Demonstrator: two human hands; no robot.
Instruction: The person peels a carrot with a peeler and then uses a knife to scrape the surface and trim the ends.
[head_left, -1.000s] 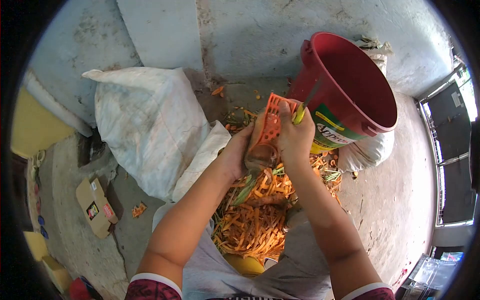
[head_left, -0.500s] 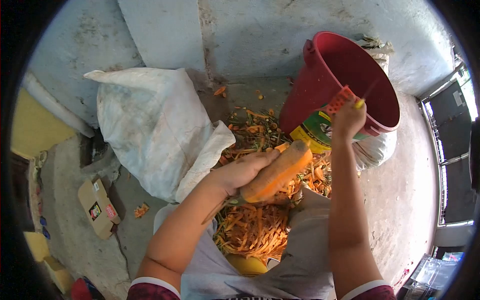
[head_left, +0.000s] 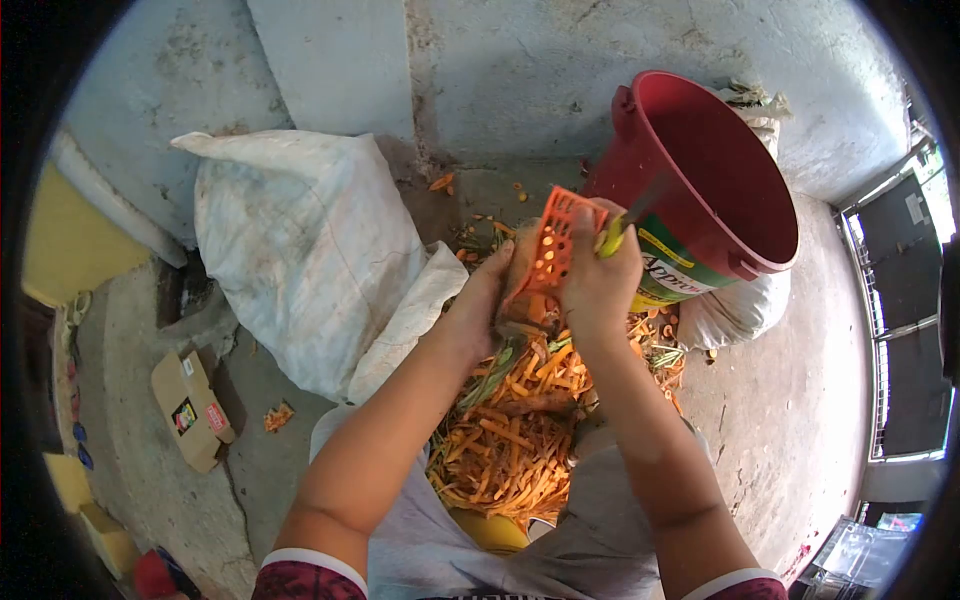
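My left hand [head_left: 482,300] is wrapped around the side of a large, thick carrot [head_left: 524,262], held above the peelings and mostly hidden. My right hand [head_left: 604,285] grips an orange peeler with a perforated plastic body [head_left: 556,240], which overlaps the carrot from my view. In the same fist is a knife with a yellow-green handle [head_left: 613,238], its blurred blade pointing up and right. Beneath both hands, orange peelings [head_left: 500,450] lie heaped between my legs, mixed with some green stalks.
A tall red bucket [head_left: 690,190] stands at the back right, beside a white sack [head_left: 735,310]. Left of the peelings slumps a large white sack [head_left: 300,240]. A flattened cardboard box [head_left: 192,410] lies on the concrete floor, with a yellow container [head_left: 490,530] under the peelings.
My right hand has come left and down from the bucket to the carrot, bringing the peeler and knife. The carrot, previously tilted to the right, is now more upright.
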